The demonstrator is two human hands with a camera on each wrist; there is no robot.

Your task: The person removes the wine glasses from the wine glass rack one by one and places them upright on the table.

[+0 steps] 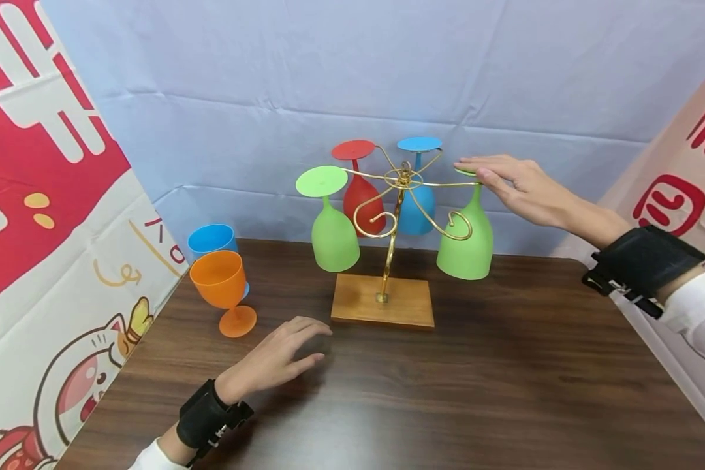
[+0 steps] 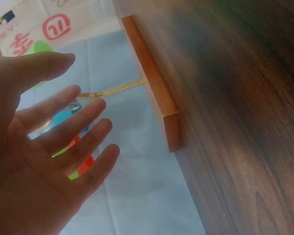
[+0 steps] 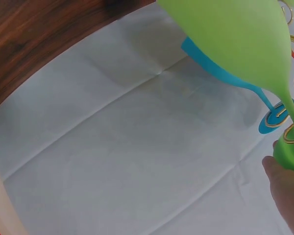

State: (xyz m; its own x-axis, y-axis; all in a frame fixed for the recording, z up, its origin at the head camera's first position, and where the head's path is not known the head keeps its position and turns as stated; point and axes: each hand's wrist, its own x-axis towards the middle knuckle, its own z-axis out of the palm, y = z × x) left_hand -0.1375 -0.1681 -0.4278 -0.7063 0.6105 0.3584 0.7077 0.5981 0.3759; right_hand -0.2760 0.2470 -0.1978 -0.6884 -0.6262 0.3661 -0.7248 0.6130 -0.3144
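Note:
A gold wire rack [image 1: 391, 241] on a wooden base [image 1: 382, 299] bears upside-down plastic goblets: a red one [image 1: 364, 202], a blue one [image 1: 417, 205], a green one [image 1: 336, 238] at left and another green goblet [image 1: 469, 245] at right. My right hand [image 1: 531, 189] holds the right green goblet by its foot, the thumb at the foot's near edge. In the right wrist view, that foot [image 3: 290, 152] sits against the thumb, above a wire loop. My left hand [image 1: 279, 359] is near the base's left front corner, fingers spread and holding nothing, as the left wrist view shows.
An orange goblet [image 1: 219, 279] stands upright on the dark wood table [image 1: 446, 398] at left. Behind it stands a blue goblet [image 1: 211, 237], partly hidden. A pale cloth [image 1: 270, 130] hangs behind the table, with printed sheets [image 1: 76, 215] at the left and right.

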